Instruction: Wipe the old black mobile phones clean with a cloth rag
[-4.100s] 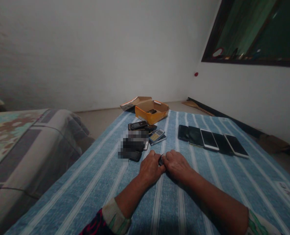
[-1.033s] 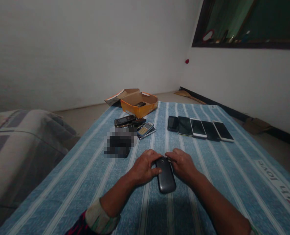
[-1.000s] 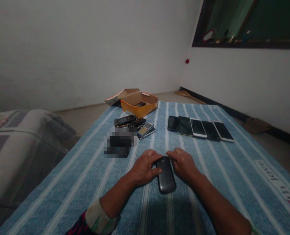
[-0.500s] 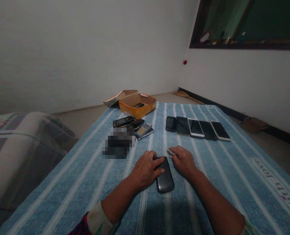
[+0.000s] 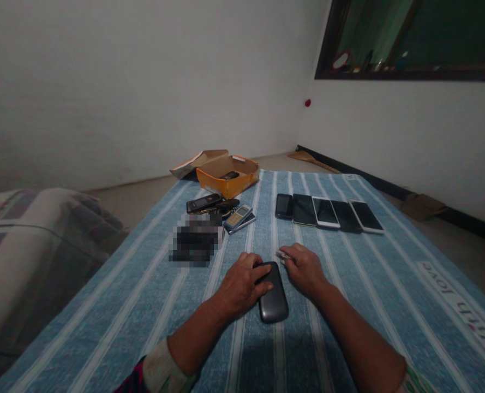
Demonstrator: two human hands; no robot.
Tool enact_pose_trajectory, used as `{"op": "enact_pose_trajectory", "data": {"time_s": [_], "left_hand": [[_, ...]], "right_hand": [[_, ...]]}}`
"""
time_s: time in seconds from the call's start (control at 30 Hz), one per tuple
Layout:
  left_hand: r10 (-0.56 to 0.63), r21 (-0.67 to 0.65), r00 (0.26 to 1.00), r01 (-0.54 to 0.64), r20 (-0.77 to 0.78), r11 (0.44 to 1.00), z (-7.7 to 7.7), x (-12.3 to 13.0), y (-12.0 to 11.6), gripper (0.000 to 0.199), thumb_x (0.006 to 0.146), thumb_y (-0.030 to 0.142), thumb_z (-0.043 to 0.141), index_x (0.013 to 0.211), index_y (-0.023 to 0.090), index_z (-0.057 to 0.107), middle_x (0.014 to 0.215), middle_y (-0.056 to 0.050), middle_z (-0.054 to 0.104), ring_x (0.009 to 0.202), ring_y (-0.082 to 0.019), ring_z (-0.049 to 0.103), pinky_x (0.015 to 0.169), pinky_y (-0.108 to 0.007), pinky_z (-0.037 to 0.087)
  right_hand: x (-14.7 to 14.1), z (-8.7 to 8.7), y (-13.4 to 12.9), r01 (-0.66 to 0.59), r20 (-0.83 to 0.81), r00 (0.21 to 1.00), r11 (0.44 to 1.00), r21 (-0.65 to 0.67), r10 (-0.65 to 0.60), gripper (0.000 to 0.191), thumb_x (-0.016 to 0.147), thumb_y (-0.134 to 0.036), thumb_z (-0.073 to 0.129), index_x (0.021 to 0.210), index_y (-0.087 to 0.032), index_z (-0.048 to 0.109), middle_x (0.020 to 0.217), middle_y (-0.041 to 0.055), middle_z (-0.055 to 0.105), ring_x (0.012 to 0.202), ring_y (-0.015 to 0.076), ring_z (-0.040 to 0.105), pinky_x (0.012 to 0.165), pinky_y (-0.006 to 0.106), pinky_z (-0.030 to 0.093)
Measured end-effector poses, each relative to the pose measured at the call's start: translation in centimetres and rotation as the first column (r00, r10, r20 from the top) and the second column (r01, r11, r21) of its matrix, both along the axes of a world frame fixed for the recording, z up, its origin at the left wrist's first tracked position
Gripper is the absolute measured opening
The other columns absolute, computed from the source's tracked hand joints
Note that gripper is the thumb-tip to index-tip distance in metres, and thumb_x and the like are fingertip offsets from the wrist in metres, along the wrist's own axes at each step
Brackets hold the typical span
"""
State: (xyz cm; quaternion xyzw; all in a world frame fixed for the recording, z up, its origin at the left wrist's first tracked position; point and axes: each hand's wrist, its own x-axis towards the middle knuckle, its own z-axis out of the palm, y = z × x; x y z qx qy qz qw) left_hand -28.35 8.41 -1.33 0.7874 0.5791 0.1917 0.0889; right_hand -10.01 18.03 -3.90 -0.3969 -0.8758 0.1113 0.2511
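Note:
A dark grey phone (image 5: 274,301) lies face down on the blue striped cloth (image 5: 177,327). My left hand (image 5: 244,284) is closed on its upper left part, thumb and a finger resting on the back. Just right of the phone's top end, my right hand (image 5: 305,268) pinches a small pale object (image 5: 282,255), too small to name. Beyond the hands, several phones (image 5: 326,212) lie side by side in a row at the right. Left of them is a loose pile with a blue and silver keypad phone (image 5: 239,216) and a black phone (image 5: 203,203).
An open orange cardboard box (image 5: 228,184) with a dark item inside stands at the cloth's far edge. A pixelated patch covers something left of my hands. Draped fabric (image 5: 49,245) bulges at the left.
The whole view has shifted slightly, moving things a little to the left in the picture. Both hands keep nearly the same pose and hold.

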Motion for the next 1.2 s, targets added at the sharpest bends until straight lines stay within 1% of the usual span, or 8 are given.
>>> {"op": "enact_pose_trajectory", "data": {"time_s": [0.23,0.43,0.57,0.8,0.9,1.03,1.13,1.2], "left_hand": [[-0.021,0.064,0.998,0.018,0.054,0.998,-1.1,-0.4,0.1,0.026,0.083,0.028,0.068,0.108,0.021,0.067,0.107,-0.008,0.056,0.097,-0.024,0.051,0.083,-0.039,0.048],[0.000,0.001,1.000,0.000,0.013,1.000,-0.2,0.0,0.0,0.040,0.084,0.028,0.067,0.123,0.021,0.061,0.111,-0.009,0.056,0.100,-0.026,0.051,0.085,-0.040,0.048],[0.000,-0.009,1.000,0.000,0.003,1.000,0.1,0.0,0.0,0.038,0.084,0.027,0.067,0.121,0.020,0.063,0.110,-0.010,0.057,0.100,-0.026,0.051,0.086,-0.040,0.048],[-0.014,0.072,0.998,0.010,0.060,0.997,-1.4,-0.3,0.1,0.025,0.083,0.028,0.068,0.107,0.019,0.068,0.108,-0.009,0.058,0.099,-0.025,0.052,0.085,-0.040,0.047],[-0.007,0.080,0.995,-0.001,0.101,0.997,-1.4,-0.3,0.1,0.027,0.083,0.029,0.068,0.108,0.019,0.066,0.110,-0.009,0.059,0.099,-0.025,0.052,0.086,-0.040,0.046],[0.022,0.012,0.989,-0.024,0.148,1.000,-0.4,0.1,-0.1,0.045,0.079,0.044,0.071,0.113,0.017,0.059,0.102,-0.008,0.061,0.096,-0.026,0.053,0.084,-0.042,0.047],[0.026,-0.065,0.991,-0.017,0.135,0.998,0.3,0.6,-0.3,0.080,0.062,0.061,0.079,0.123,0.016,0.053,0.106,-0.010,0.059,0.099,-0.030,0.053,0.087,-0.047,0.046],[0.043,-0.114,0.992,-0.030,0.116,0.993,0.5,0.8,-0.5,0.104,0.051,0.064,0.082,0.136,0.017,0.042,0.119,-0.013,0.056,0.109,-0.035,0.051,0.093,-0.051,0.043]], "right_hand": [[0.0,0.0,0.1,0.000,0.008,1.000,1.000,0.004,0.000,0.028,0.082,-0.010,0.053,0.101,-0.022,0.069,0.083,0.0033,0.063,0.080,0.0172,0.058,0.071,0.026,0.038],[0.0,-0.1,0.2,0.000,0.005,1.000,1.000,-0.003,0.000,0.026,0.083,-0.012,0.053,0.100,-0.023,0.069,0.084,0.0030,0.064,0.083,0.0177,0.058,0.072,0.026,0.039],[0.0,-0.1,0.2,-0.005,-0.008,1.000,1.000,-0.002,0.005,0.027,0.083,-0.011,0.053,0.101,-0.022,0.070,0.084,0.0033,0.064,0.082,0.0176,0.059,0.073,0.026,0.040],[0.1,0.2,0.0,-0.036,-0.011,0.999,0.999,-0.022,0.035,0.025,0.085,-0.012,0.053,0.101,-0.021,0.070,0.081,0.0027,0.061,0.080,0.0167,0.057,0.073,0.026,0.039],[0.0,0.3,-0.1,-0.079,-0.029,0.996,0.997,-0.026,0.078,0.025,0.088,-0.011,0.052,0.101,-0.022,0.071,0.080,0.0024,0.059,0.080,0.0161,0.056,0.072,0.025,0.039],[-0.2,0.7,-0.7,-0.159,0.010,0.987,0.987,-0.005,0.159,0.029,0.089,-0.009,0.050,0.100,-0.024,0.071,0.078,0.0016,0.057,0.079,0.0158,0.053,0.069,0.025,0.037],[-0.5,1.4,-1.3,-0.190,0.115,0.976,0.981,0.040,0.184,0.025,0.091,-0.012,0.050,0.099,-0.024,0.070,0.082,0.0029,0.057,0.081,0.0171,0.051,0.067,0.026,0.035],[-0.6,1.9,-1.8,-0.207,0.207,0.959,0.976,0.061,0.191,0.021,0.092,-0.015,0.051,0.100,-0.024,0.069,0.086,0.0042,0.057,0.083,0.0183,0.050,0.067,0.027,0.034]]}}
